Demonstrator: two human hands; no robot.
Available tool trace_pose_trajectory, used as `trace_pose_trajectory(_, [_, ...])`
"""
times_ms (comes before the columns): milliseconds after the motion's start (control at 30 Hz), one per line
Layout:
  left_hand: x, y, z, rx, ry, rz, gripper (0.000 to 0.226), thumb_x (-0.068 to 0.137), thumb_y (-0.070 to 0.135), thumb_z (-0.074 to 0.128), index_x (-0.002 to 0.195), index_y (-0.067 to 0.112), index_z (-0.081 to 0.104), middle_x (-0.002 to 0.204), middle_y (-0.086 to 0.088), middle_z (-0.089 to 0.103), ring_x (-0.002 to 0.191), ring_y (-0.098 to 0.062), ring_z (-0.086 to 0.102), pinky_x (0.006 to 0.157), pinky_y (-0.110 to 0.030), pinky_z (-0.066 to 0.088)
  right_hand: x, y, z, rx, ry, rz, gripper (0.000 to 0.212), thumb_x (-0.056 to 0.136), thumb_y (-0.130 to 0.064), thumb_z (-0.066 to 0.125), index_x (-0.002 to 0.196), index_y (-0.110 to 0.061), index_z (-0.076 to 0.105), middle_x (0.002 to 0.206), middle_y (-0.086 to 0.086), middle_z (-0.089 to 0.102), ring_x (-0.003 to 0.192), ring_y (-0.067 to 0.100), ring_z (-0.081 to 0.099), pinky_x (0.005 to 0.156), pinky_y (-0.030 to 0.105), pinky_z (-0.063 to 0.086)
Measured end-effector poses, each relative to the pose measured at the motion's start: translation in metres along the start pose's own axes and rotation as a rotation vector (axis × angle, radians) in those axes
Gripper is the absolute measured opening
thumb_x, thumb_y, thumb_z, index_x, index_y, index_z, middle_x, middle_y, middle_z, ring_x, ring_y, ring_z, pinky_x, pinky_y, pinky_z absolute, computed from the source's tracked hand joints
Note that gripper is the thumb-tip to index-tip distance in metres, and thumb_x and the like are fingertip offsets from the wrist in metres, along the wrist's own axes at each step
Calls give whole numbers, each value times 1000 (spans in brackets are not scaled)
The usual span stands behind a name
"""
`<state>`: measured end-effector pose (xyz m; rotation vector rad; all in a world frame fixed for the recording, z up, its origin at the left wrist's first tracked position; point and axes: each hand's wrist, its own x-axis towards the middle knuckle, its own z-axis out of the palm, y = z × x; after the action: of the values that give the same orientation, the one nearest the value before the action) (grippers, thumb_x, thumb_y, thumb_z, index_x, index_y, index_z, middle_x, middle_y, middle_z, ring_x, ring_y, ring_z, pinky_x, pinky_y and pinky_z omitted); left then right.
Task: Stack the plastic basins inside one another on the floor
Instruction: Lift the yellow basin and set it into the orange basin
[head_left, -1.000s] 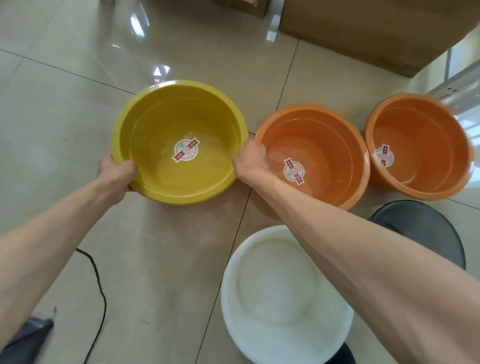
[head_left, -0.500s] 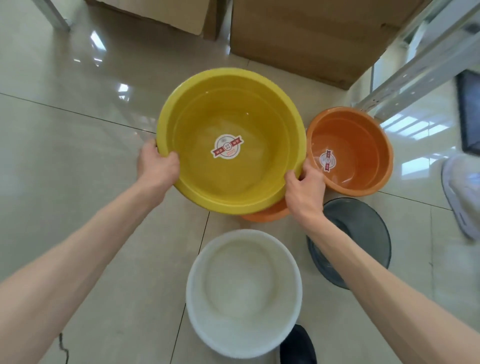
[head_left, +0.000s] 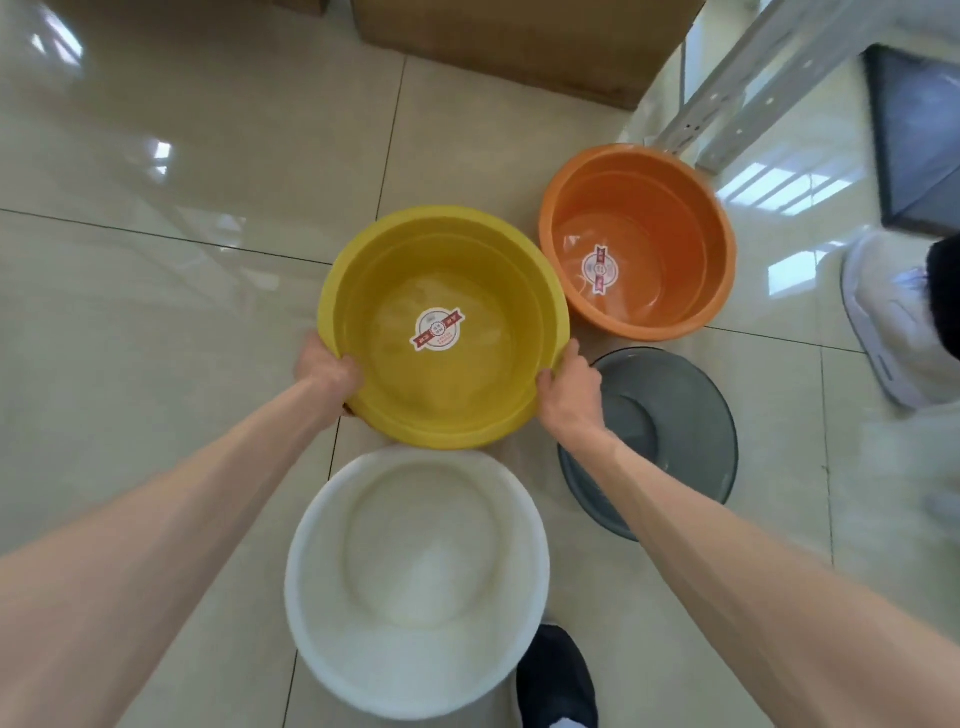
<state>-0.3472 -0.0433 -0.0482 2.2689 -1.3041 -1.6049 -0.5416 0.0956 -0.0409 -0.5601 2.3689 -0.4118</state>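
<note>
A yellow basin (head_left: 441, 400) with a round sticker inside sits in the middle of the head view. My left hand (head_left: 327, 371) grips its near-left rim and my right hand (head_left: 569, 395) grips its near-right rim. Only a thin orange sliver shows under it by my left hand; whatever it rests in is hidden. An orange basin (head_left: 649, 223) stands on the floor just to its right, close to the rim. A white basin (head_left: 415, 582) lies nearest me, and a dark grey basin (head_left: 670, 431) lies to the right, partly behind my right forearm.
Cardboard boxes (head_left: 519, 41) stand at the back. A white metal rack (head_left: 753, 78) and a dark panel (head_left: 914, 130) are at the right. Another person's white shoe (head_left: 893, 322) is at the right edge. My black shoe (head_left: 556, 680) is by the white basin.
Both hands carried the yellow basin rightward from the bare floor and lowered it over the nearer orange basin, which is now hidden beneath it.
</note>
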Motion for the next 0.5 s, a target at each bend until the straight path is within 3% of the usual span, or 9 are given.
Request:
trace_pose_trajectory(67, [3,-2,3,-60,-3,-55,42,92,2,48,131,19,49,132,-14,56,116,-43,57,71,-52,55,3,2,6,72,-5,27,55,102,-11,40,154,-5,25,133,20,59,116,40,60,96,49,51])
trace_pose_trajectory(200, [-17,2,7,-113,95,-35,40,90,3,46,128,14,49,128,-16,60,111,-38,60,94,-51,53,3,4,-2,118,-24,9,53,100,-11,42,151,-7,30,127,19,62,110,37,64,92,51,54])
trace_pose_trajectory(267, [-35,2,3,-121,183,-4,39,89,4,44,127,13,52,124,-16,62,104,-34,60,93,-41,51,-6,3,-18,187,-32,-79,52,100,-12,44,151,-10,33,117,10,66,99,29,66,88,46,56])
trace_pose_trajectory(367, [-65,17,-3,-147,360,37,37,85,6,47,118,15,61,118,-14,67,101,-34,63,89,-37,49,-17,-3,-54,326,-42,-214,45,101,-16,48,145,-22,44,109,-4,68,91,20,68,82,40,58])
trace_pose_trajectory(433, [-84,44,-5,-158,453,92,31,82,10,52,108,18,66,110,-11,70,97,-34,64,89,-40,50,-15,-5,-83,419,-51,-239,43,100,-21,51,143,-26,48,107,0,74,89,27,74,77,47,62])
trace_pose_trajectory(500, [-99,77,1,-185,458,183,20,79,15,55,96,21,65,97,-5,68,86,-30,59,86,-42,52,-4,-6,-114,485,-40,-232,51,101,-21,52,151,-25,40,103,9,76,85,31,76,68,47,64])
